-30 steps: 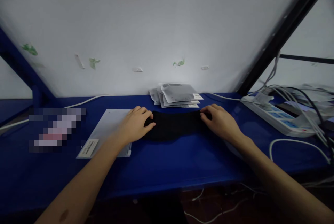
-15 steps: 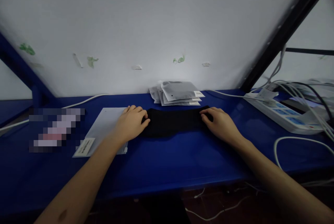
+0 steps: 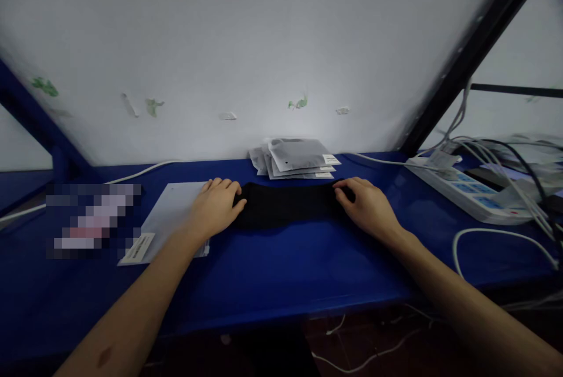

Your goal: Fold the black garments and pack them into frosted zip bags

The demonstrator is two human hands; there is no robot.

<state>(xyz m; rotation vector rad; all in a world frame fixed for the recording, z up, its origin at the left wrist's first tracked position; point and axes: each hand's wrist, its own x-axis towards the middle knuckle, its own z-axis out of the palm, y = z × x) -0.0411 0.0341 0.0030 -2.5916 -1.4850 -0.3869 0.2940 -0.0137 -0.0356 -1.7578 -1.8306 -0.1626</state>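
packet stack (image 3: 295,158) | power strip (image 3: 466,196) | flat bag (image 3: 169,218) | cables (image 3: 505,157)

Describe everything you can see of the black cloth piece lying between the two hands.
The black cloth piece is a long, flat band of dark, soft-looking fabric, possibly knitted; its texture is too dim to tell. It lies stretched sideways on the blue table, just in front of a stack of grey packets. The left hand rests on its left end, over a white sheet. The right hand rests on its right end, fingers curled onto the edge. It looks smooth, with no visible folds or print.
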